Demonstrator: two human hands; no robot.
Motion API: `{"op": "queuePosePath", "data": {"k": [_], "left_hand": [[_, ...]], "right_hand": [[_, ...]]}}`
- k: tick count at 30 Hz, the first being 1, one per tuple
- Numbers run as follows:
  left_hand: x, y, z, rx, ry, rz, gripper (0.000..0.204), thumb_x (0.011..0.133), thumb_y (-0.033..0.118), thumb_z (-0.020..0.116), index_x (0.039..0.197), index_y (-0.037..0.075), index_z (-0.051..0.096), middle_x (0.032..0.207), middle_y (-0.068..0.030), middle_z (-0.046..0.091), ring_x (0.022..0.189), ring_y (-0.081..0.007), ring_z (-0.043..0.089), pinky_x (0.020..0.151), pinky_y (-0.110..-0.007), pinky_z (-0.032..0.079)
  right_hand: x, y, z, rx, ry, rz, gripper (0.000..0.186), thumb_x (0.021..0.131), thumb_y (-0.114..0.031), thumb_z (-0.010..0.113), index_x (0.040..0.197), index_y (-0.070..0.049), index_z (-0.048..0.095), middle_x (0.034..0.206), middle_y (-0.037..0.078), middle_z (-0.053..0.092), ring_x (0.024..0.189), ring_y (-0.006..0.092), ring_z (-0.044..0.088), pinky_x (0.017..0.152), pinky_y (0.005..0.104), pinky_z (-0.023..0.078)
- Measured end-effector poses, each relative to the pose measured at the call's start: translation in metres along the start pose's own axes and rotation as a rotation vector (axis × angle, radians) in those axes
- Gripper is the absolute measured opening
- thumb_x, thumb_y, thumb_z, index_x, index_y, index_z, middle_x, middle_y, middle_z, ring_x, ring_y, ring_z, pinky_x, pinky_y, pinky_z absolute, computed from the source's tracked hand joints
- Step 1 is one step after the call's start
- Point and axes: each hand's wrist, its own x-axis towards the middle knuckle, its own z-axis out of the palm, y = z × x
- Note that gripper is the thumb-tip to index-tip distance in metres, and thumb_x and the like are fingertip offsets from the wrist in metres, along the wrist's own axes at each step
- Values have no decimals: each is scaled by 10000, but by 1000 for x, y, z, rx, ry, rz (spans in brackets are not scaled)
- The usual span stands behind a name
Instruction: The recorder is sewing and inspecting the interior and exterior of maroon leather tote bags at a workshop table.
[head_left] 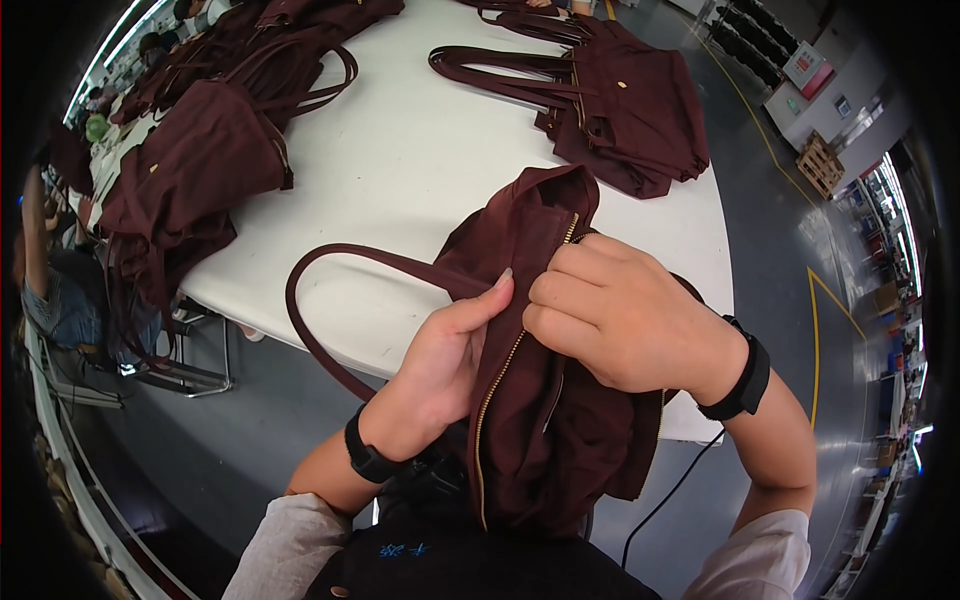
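Observation:
A dark maroon fabric bag (530,440) rests partly on the near edge of the white table and hangs over toward my body, its mouth unzipped. A long gold-toothed zipper (487,405) runs down along its opening. My left hand (440,360) grips the bag's left edge, thumb lying on top of the fabric. Curled into a fist, my right hand (620,310) pinches the bag near the zipper's upper part; its fingertips and whatever small part they hold are hidden. One bag handle (335,250) loops out to the left over the table.
More maroon bags lie on the white table (380,150): a stack (640,100) at the far right and a pile (195,165) along the left. Another person (55,290) sits at the far left. A wooden pallet (820,163) stands beyond the grey floor on the right.

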Motion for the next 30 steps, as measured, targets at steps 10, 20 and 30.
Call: {"op": "queuePosePath", "data": {"k": [10, 20, 30], "left_hand": [[2, 0, -1, -37, -56, -7, 366, 956, 270, 467, 1234, 33, 481, 1165, -72, 575, 1053, -168, 557, 929, -326, 438], [2, -2, -6, -87, -150, -5, 386, 961, 292, 446, 1245, 31, 471, 1174, -83, 572, 1058, -181, 561, 938, -339, 437], [2, -7, -11, -147, -102, -21, 386, 970, 298, 425, 1231, 20, 480, 1158, -99, 580, 1033, -193, 579, 926, -335, 454]], "right_hand": [[-20, -6, 4, 79, 73, 133, 103, 711, -115, 592, 769, -63, 524, 754, 44, 491, 715, 196, 490, 623, 305, 395], [-24, -26, -1, 589, 279, 665, 70, 773, -27, 640, 821, -18, 590, 731, 59, 558, 638, 178, 547, 555, 274, 424], [-24, -32, 9, 811, 268, 844, 59, 802, -49, 651, 834, -9, 622, 728, 25, 565, 603, 75, 526, 521, 212, 414]]}}
